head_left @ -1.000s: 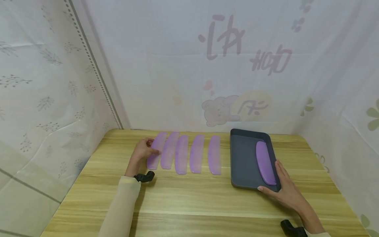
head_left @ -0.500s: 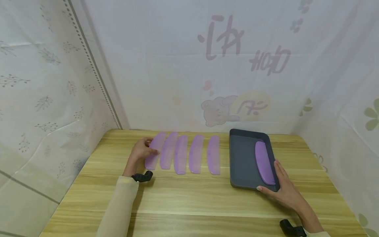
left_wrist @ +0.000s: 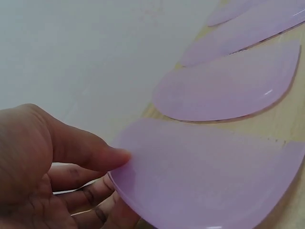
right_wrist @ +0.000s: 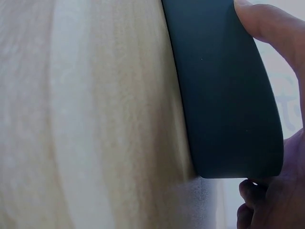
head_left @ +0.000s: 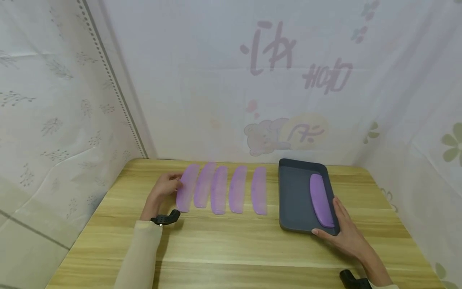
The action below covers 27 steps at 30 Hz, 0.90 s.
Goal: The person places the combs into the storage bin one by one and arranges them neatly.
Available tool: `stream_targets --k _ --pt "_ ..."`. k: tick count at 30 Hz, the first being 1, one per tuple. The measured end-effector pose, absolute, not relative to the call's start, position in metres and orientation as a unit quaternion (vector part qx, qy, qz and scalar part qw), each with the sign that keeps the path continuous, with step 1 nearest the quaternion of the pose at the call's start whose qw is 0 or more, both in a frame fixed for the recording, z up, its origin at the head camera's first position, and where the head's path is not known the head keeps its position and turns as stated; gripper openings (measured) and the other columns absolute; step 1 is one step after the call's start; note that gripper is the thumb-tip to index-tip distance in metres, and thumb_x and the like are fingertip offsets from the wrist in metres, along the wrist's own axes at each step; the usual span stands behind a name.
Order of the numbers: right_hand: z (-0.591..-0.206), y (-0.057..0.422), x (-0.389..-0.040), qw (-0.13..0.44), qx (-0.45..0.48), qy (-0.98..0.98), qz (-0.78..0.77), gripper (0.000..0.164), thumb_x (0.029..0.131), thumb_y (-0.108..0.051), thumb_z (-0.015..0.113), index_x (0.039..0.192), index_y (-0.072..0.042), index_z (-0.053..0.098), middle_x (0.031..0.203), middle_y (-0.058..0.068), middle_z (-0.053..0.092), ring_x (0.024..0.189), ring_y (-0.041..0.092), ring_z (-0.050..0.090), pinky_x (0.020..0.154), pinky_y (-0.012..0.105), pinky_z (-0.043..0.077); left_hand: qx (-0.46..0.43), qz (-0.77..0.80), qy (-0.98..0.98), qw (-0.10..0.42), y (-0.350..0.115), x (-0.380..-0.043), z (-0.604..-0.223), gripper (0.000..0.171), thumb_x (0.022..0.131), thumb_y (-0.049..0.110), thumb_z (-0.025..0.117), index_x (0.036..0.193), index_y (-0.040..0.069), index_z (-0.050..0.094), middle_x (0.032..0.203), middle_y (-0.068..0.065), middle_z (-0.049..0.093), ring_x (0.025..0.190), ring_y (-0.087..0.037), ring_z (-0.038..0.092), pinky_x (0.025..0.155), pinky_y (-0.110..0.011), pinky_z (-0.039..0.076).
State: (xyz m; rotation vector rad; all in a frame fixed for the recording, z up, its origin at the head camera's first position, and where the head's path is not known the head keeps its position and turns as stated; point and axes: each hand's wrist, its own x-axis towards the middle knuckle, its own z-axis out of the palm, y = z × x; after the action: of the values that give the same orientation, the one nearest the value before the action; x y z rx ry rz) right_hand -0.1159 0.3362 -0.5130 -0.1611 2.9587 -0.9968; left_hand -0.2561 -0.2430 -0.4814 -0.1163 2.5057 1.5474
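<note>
Left of centre, the left hand (head_left: pixel 164 187) pinches the leftmost crescent-shaped lilac plastic comb (head_left: pixel 187 189); lower right, the right hand (head_left: pixel 348 236) grips a dark-grey rectangular tray (head_left: pixel 293 198). A shallow edge pinch might drop the comb.

Cream sleeves (head_left: pixel 138 255), black bent wrist cameras (head_left: pixel 167 218)

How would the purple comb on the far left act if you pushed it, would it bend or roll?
The far-left comb is probably stiff: pinched at one edge by the left hand, it shows no sag. It looks thin and see-through, so likely light. Its flat shape should make it slide rather than roll.
</note>
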Motion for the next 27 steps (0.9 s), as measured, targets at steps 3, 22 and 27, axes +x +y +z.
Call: stream_targets --k 3,22,27 --pt "-0.511 0.336 -0.117 0.009 -0.052 0.946 -0.32 0.124 0.086 -0.05 0.078 0.164 -0.011 -0.01 0.172 0.021 -0.007 0.154 0.055 0.005 0.105 0.084 0.023 -0.045 0.545 0.832 0.095 -0.245 -0.255 -0.483 0.058 0.09 0.0 0.06 0.145 -0.009 0.049 0.119 -0.024 0.065 0.092 -0.022 0.066 0.075 -0.031 0.059" --pt "-0.513 0.338 -0.119 0.007 -0.054 0.946 -0.32 0.124 0.086 -0.05 0.079 0.164 -0.013 -0.01 0.172 0.02 -0.007 0.155 0.054 0.005 0.106 0.083 0.023 -0.048 0.634 0.767 0.085 -0.247 -0.238 -0.473 0.055 0.096 0.0 0.059 0.149 -0.005 0.044 0.098 0.0 0.066 0.082 -0.012 0.069 0.073 -0.03 0.061" --pt "-0.512 0.337 -0.118 0.008 -0.054 0.946 -0.32 0.124 0.086 -0.05 0.079 0.164 -0.013 -0.01 0.172 0.021 -0.006 0.155 0.054 0.004 0.106 0.083 0.023 -0.045 0.653 0.751 0.085 -0.242 -0.238 -0.478 0.054 0.095 -0.003 0.059 0.146 -0.007 0.044 0.088 0.007 0.067 0.077 -0.008 0.067 0.068 -0.026 0.06"
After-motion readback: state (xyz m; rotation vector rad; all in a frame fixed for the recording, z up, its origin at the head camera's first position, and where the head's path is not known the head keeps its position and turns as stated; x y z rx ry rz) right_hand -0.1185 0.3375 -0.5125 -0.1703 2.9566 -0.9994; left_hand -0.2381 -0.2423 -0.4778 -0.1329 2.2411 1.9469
